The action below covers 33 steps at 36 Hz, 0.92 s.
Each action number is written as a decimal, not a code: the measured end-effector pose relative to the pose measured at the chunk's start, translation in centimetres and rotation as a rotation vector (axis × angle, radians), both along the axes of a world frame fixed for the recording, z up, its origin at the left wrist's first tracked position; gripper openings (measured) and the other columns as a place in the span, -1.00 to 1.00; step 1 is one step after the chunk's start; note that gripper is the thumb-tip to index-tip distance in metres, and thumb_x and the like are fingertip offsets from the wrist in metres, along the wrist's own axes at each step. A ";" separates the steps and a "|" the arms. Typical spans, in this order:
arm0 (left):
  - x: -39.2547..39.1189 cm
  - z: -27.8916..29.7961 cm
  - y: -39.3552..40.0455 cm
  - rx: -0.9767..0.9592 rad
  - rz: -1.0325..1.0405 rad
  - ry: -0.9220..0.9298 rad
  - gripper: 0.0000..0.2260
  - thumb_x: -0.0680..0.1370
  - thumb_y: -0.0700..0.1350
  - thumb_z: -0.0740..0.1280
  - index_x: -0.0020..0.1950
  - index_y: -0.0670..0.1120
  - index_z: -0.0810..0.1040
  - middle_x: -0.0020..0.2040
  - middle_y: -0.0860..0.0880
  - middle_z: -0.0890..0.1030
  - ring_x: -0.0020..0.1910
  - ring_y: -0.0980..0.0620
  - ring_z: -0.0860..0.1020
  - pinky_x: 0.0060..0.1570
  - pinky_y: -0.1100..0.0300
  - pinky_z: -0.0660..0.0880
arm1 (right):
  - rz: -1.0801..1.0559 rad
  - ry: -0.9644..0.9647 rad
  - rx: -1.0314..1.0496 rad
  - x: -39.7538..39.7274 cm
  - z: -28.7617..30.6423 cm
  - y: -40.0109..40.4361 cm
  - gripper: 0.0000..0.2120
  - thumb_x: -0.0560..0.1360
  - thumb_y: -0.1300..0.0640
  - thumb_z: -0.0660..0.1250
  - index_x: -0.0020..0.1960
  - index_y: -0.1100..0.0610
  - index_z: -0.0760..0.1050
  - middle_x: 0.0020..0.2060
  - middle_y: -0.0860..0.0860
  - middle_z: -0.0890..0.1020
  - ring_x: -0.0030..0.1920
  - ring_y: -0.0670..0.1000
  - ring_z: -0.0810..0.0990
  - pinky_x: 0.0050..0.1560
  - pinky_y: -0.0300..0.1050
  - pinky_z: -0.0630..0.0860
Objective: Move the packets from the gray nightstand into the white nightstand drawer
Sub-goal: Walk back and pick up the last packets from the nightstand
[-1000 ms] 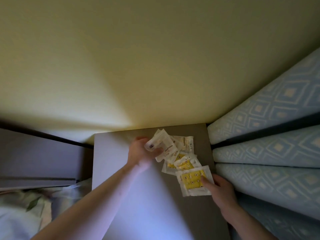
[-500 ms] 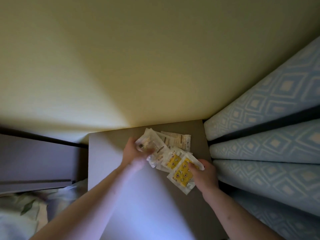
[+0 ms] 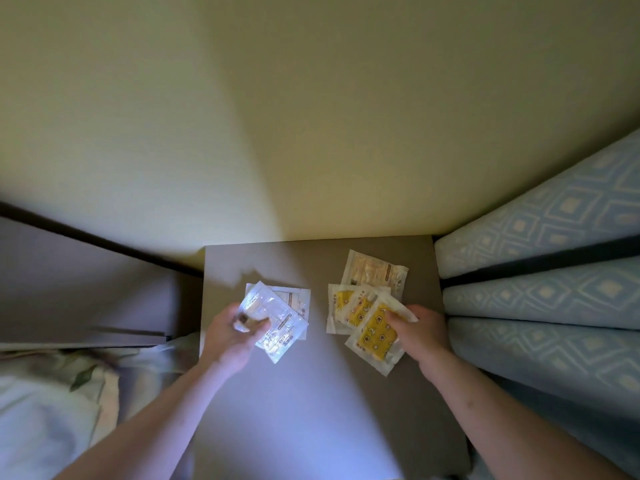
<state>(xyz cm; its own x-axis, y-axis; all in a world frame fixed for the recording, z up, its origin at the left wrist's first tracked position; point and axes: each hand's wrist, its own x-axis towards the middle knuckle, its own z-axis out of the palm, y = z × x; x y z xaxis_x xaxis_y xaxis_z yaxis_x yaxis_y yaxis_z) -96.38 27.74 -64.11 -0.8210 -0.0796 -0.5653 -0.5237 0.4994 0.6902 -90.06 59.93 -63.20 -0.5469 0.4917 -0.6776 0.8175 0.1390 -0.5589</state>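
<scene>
Head view: my left hand [image 3: 239, 332] has pulled two clear packets [image 3: 277, 318] leftward off the pile, fingers curled round them. My right hand [image 3: 420, 332] pinches a yellow packet [image 3: 375, 336]. Two more packets [image 3: 360, 296] lie beside it on the gray nightstand [image 3: 311, 410]. Gathering is underway; no drawer is visible.

Both forearms bare, no sleeves in view up to frame edge. Left hand [image 3: 230, 336] & right hand [image 3: 420, 336]: no gloves, no rings, no watch or wristband seen. Small dark spot on right forearm [image 3: 470, 404].
</scene>
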 end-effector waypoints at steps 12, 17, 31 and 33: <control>-0.1 -0.6 0.5 -0.093 -0.078 -0.068 -0.75 0.44 -0.03 0.56 -0.09 -0.13 0.57 -0.22 0.01 0.63 -0.18 -0.03 0.61 -0.15 0.06 0.52 | -0.015 0.066 0.139 -3.5 1.1 0.2 -0.83 0.54 -0.02 0.43 -0.21 -0.06 0.55 -0.23 -0.05 0.66 -0.21 0.01 0.64 -0.20 -0.08 0.60; -0.1 -0.2 0.8 -0.114 -0.054 -0.071 -0.70 0.44 -0.02 0.56 -0.20 -0.11 0.47 -0.21 0.01 0.65 -0.23 0.03 0.59 -0.29 0.17 0.43 | -0.045 0.034 0.123 -3.6 1.3 -0.8 -0.89 0.56 -0.02 0.41 -0.07 0.01 0.58 -0.26 -0.08 0.61 -0.25 -0.04 0.59 -0.31 -0.19 0.48; -1.7 5.0 5.3 0.270 -0.396 0.057 -0.81 0.50 -0.16 0.52 0.04 0.07 0.65 0.06 0.18 0.58 -0.09 0.25 0.59 -0.17 0.40 0.48 | -0.298 0.147 -0.033 -3.8 2.1 0.8 -0.93 0.57 -0.01 0.41 -0.06 -0.04 0.59 -0.14 -0.04 0.67 -0.14 -0.02 0.65 -0.30 -0.17 0.49; -2.6 5.4 7.6 0.320 -0.440 0.055 -0.82 0.49 -0.17 0.52 0.07 -0.02 0.66 0.01 0.15 0.65 -0.16 0.26 0.60 -0.18 0.37 0.48 | -0.318 0.135 -0.045 -3.4 2.0 0.9 -0.95 0.57 0.02 0.41 -0.01 -0.02 0.59 -0.13 -0.02 0.67 -0.14 -0.01 0.65 -0.30 -0.17 0.50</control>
